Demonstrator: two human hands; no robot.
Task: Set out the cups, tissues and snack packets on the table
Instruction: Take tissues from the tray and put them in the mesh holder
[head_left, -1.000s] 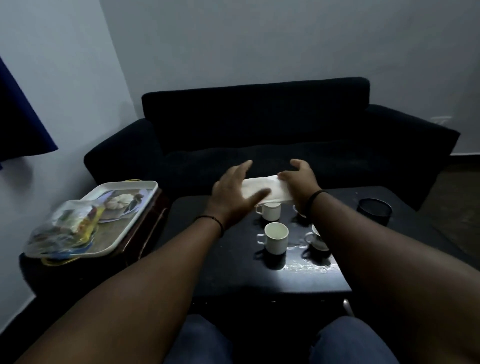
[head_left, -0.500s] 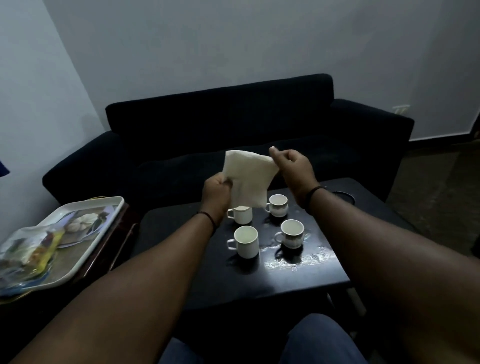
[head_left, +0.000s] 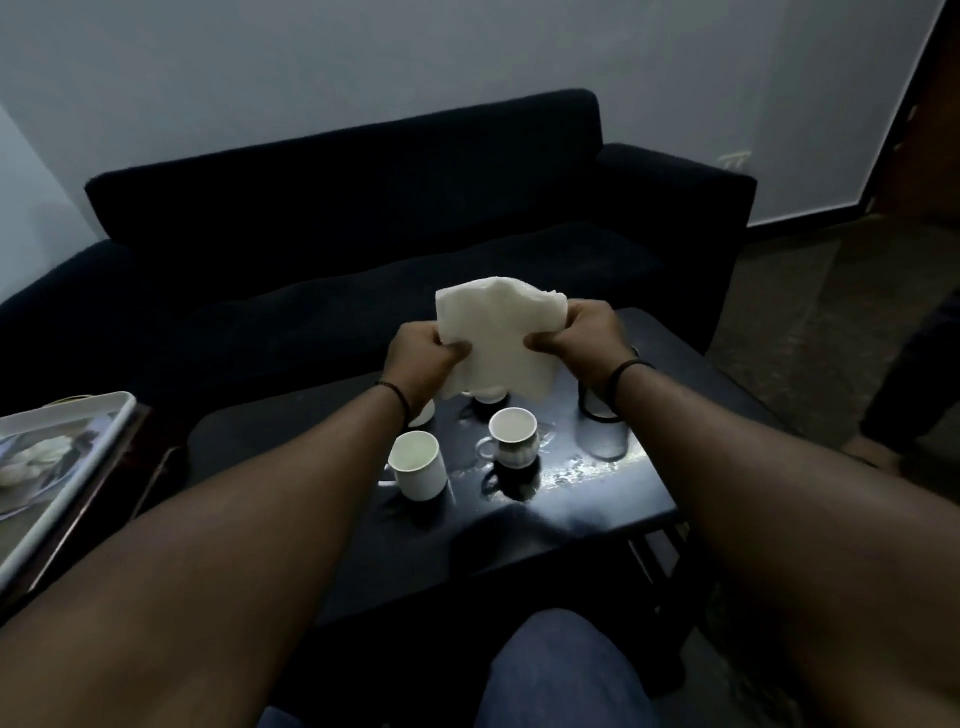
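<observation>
A white tissue (head_left: 496, 338) hangs in the air above the back of the dark table (head_left: 597, 509). My left hand (head_left: 423, 358) grips its left edge and my right hand (head_left: 584, 340) grips its right edge. Under it stand white cups: one plain cup (head_left: 418, 465) at the front left and a banded cup (head_left: 513, 436) to its right. Two more cups (head_left: 491, 397) behind them are mostly hidden by the tissue and my left wrist.
A white tray (head_left: 67, 457) with packets sits on a low stand at the far left. A dark round dish (head_left: 597, 410) lies behind my right wrist. A black sofa (head_left: 363, 218) stands behind the table. Spilled liquid glints near the cups.
Both hands lifted the tissue off the table, then gripped it by its two side edges. The view has swung to the right, pushing the tray to the left edge.
</observation>
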